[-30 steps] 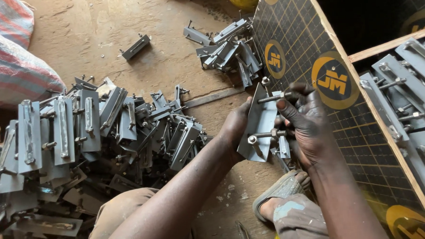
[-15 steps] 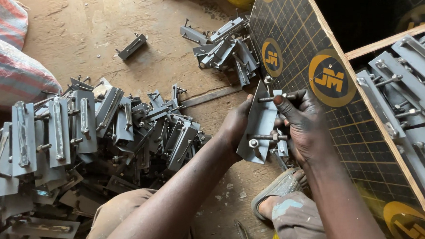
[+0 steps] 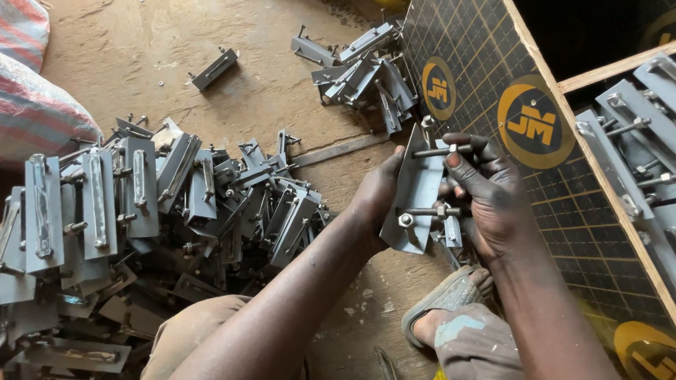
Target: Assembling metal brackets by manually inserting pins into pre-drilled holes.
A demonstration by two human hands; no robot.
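- Dusty brown earth floor [image 3: 273, 86] spread across the far and middle ground, bare in patches between the metal parts.
- Dark gridded plywood board [image 3: 582, 210] with round yellow emblems slanted down the right side, edged by a pale wooden strip.
- A big heap of grey steel brackets [image 3: 150, 228] filled the left, some stood in a row on its left edge, the rest tumbled together.
- A striped woven sack [image 3: 15, 98] bulged at the far left.
- More grey bolted plates [image 3: 655, 138] lay at the right beyond the wooden strip.
- A smaller pile of brackets [image 3: 363, 75] sat far off by the board's left edge, and one lone bracket [image 3: 215, 68] lay on the floor to its left.
- A sandalled foot [image 3: 446, 307] rested near the bottom, just under the hands.
- The grey steel plate [image 3: 414, 202] with two threaded bolts was held upright-tilted between both hands, in front of the board's near edge.
- The left hand [image 3: 376, 200] was closed around the plate's left edge, fingers hidden behind it.
- The right hand [image 3: 490, 202] was curled on the plate's right side, fingertips pinching the upper bolt [image 3: 431, 152] while the lower bolt [image 3: 426, 212] with its nut lay against the palm.
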